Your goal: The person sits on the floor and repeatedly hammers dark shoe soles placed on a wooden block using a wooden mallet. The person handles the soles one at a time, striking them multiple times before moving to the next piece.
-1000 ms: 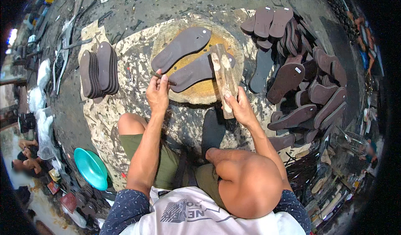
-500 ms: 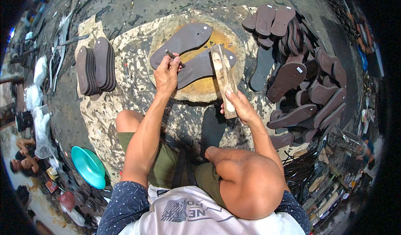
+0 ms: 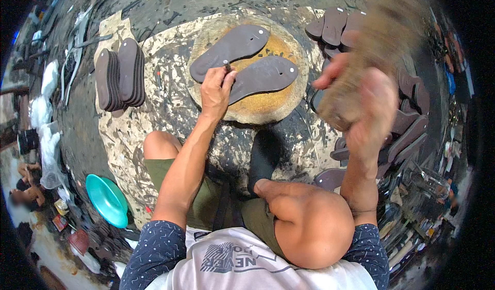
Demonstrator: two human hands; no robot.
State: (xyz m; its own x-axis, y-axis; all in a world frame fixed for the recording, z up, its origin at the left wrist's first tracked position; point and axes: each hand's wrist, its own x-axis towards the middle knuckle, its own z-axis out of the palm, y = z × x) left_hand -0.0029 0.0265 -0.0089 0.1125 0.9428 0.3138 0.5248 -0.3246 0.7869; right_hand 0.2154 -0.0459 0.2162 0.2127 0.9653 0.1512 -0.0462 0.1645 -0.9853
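Note:
Two dark brown sandal soles lie side by side on a round wooden chopping block [image 3: 252, 116]: a farther sole [image 3: 234, 47] and a nearer sole [image 3: 268, 78]. Each has a white dot and a small hole near its right end. My left hand [image 3: 214, 94] is closed around a short punch [image 3: 226, 63], held upright over the left part of the nearer sole; its tip is hidden by my fingers. Up at the right, my right hand [image 3: 372, 104] grips a rough wooden bar [image 3: 397, 19], raised toward the camera and smeared by motion.
Stacked soles [image 3: 121, 78] stand left of the block. A large heap of soles [image 3: 410, 130] lies at the right, partly behind my right hand. A turquoise basin [image 3: 107, 201] sits at lower left. Stained sheeting [image 3: 154, 109] covers the floor, and a person [image 3: 30, 184] appears at the far left.
My right hand has swung the wooden bar up and right, off the nearer sole. The punch in my left hand has gone from slanted to upright over that sole.

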